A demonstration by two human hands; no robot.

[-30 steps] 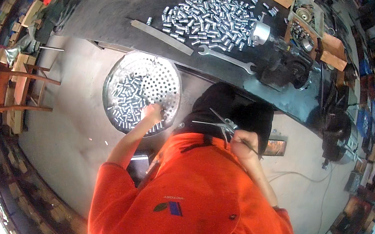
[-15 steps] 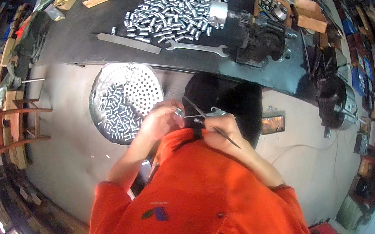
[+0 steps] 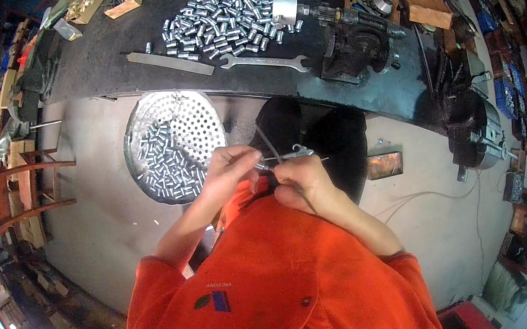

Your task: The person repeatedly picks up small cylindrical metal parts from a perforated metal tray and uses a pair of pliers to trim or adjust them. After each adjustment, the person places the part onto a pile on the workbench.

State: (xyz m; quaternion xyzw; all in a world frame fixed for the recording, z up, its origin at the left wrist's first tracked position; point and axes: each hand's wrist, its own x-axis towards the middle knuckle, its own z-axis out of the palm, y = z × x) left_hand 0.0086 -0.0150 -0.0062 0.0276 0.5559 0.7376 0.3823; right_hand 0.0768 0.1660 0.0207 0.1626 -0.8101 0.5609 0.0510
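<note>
Through my camera I see the left hand point(image 3: 232, 168) pinching a small metal piece point(image 3: 262, 166) between thumb and fingers, just beside the right hand point(image 3: 303, 182), which is curled round a thin dark rod point(image 3: 269, 142) and a silver tool point(image 3: 301, 149); I cannot tell whether the piece touches either one. To the left sits a round tray with holes point(image 3: 201, 123), loose metal pieces point(image 3: 166, 168) covering its near left part. On the far counter point(image 3: 105, 54) I see a shiny heap point(image 3: 225, 23), a flat bar point(image 3: 170, 63) left of a wrench point(image 3: 263, 63), and a dark machine point(image 3: 357, 52) farther right
</note>
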